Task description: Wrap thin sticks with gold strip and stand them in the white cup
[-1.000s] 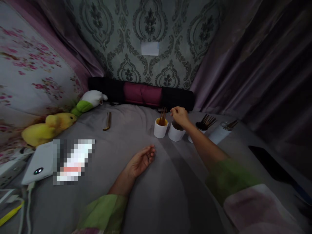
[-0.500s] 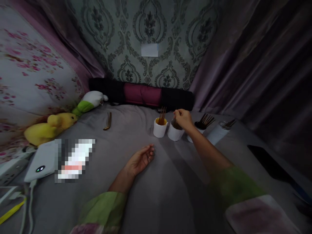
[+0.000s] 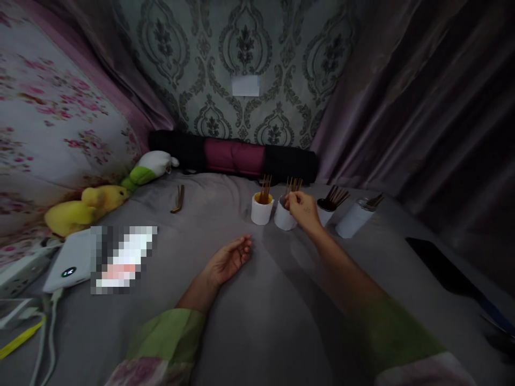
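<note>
My right hand (image 3: 302, 209) is closed in a pinch at the rim of a white cup (image 3: 285, 219), the second from the left in a row. Thin brown sticks (image 3: 295, 185) rise from this cup behind my fingers; what the fingertips hold is hidden. To its left stands a white cup with a yellow inside (image 3: 261, 212), holding several upright sticks (image 3: 265, 185). Beyond my right wrist is a dark-mouthed white cup (image 3: 324, 216) with a fan of sticks. My left hand (image 3: 229, 261) rests palm up on the grey sheet, fingers loosely curled and apart, touching none of the cups.
A tilted pale jar (image 3: 354, 219) with sticks ends the row at right. A few sticks (image 3: 178, 199) lie on the sheet at left, near plush toys (image 3: 86, 208) and a white power bank (image 3: 70, 262). A dark flat object (image 3: 440, 268) lies far right; a black-and-maroon roll (image 3: 235, 155) lies behind.
My right hand has lowered slightly at the second cup, and the sticks behind it now show. My left hand stays in place. The view has shifted a little.
</note>
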The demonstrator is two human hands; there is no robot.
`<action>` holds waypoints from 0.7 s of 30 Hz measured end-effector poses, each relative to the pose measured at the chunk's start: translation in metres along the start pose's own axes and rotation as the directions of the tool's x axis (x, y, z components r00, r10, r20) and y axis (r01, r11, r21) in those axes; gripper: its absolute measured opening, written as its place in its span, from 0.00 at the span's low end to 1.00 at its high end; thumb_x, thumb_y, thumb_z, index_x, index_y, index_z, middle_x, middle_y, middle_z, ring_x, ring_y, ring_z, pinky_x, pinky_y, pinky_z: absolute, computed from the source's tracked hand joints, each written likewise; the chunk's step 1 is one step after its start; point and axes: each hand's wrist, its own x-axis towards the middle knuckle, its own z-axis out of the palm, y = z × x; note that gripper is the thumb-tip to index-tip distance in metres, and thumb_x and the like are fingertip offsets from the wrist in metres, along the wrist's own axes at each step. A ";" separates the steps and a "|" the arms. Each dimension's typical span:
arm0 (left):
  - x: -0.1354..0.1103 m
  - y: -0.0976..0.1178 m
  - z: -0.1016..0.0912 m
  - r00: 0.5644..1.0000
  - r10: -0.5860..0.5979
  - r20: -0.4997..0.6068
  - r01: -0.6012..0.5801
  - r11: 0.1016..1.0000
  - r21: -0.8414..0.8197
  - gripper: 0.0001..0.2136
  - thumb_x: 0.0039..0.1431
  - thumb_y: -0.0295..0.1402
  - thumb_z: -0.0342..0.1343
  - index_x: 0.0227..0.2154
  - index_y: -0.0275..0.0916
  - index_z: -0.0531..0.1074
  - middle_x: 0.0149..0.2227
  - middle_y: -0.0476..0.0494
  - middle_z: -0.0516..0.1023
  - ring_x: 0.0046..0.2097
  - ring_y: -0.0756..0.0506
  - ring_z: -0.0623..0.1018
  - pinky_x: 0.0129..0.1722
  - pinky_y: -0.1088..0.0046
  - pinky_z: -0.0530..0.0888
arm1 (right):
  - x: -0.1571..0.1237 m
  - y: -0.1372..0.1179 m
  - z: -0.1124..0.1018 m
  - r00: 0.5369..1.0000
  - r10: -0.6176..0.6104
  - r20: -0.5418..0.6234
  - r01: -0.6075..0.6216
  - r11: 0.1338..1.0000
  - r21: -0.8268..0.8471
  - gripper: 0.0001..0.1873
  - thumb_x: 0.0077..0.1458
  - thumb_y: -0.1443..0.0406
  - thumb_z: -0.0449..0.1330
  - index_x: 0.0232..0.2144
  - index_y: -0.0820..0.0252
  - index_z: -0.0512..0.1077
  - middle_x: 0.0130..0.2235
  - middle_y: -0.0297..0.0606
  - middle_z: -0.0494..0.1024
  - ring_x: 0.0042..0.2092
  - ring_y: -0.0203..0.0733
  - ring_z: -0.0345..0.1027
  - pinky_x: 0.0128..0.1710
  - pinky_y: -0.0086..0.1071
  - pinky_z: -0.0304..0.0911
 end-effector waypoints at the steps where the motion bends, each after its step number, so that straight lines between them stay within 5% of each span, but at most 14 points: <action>1: 0.000 0.000 0.000 1.000 -0.003 0.001 0.003 1.000 -0.003 0.06 0.54 0.23 0.51 0.35 0.29 0.70 0.28 0.44 0.73 0.27 0.55 0.71 0.25 0.81 0.69 | -0.004 -0.001 0.001 1.000 0.006 0.010 -0.006 1.000 0.015 0.16 0.52 0.60 0.46 0.26 0.62 0.70 0.23 0.36 0.73 0.25 0.35 0.66 0.26 0.27 0.58; 21: 0.000 0.000 0.001 1.000 -0.008 -0.008 0.008 1.000 -0.009 0.06 0.55 0.23 0.50 0.34 0.29 0.70 0.28 0.43 0.73 0.26 0.55 0.71 0.25 0.81 0.69 | -0.069 0.019 0.057 0.984 0.056 0.166 -0.059 0.998 0.016 0.16 0.52 0.62 0.46 0.25 0.61 0.72 0.24 0.36 0.74 0.27 0.37 0.65 0.25 0.26 0.55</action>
